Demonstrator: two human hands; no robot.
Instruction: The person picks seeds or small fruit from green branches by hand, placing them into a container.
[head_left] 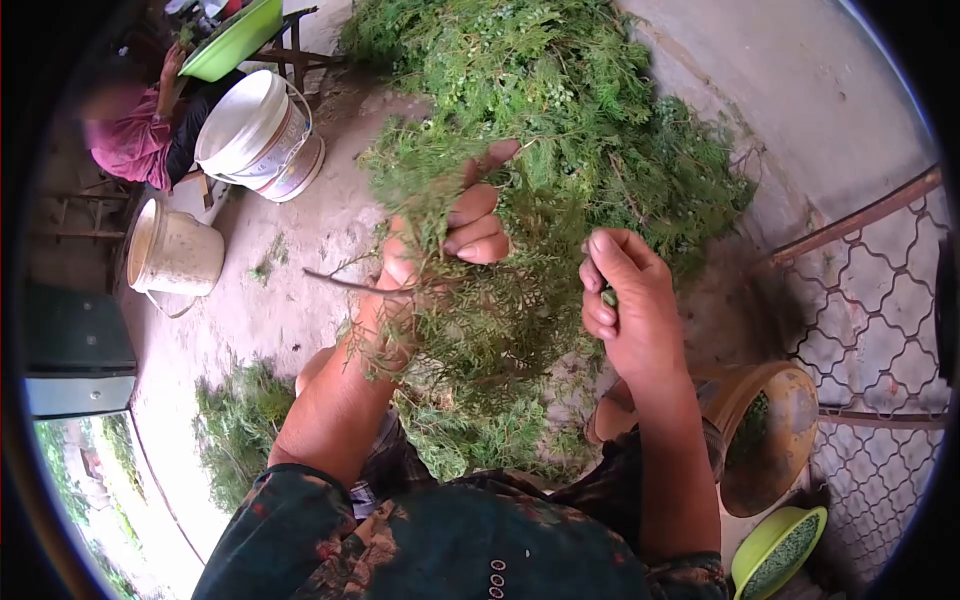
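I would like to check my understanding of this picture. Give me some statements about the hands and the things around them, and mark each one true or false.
1. The left hand holds a leafy branch. True.
2. The right hand is spread flat. False: the right hand has its fingers curled around a small green piece.
3. A big heap of greenery lies on the ground beyond the hands. True.
4. The basin at lower right is upside down. False: the basin has its open side up, with green bits inside.
5. The other person wears a pink top. True.
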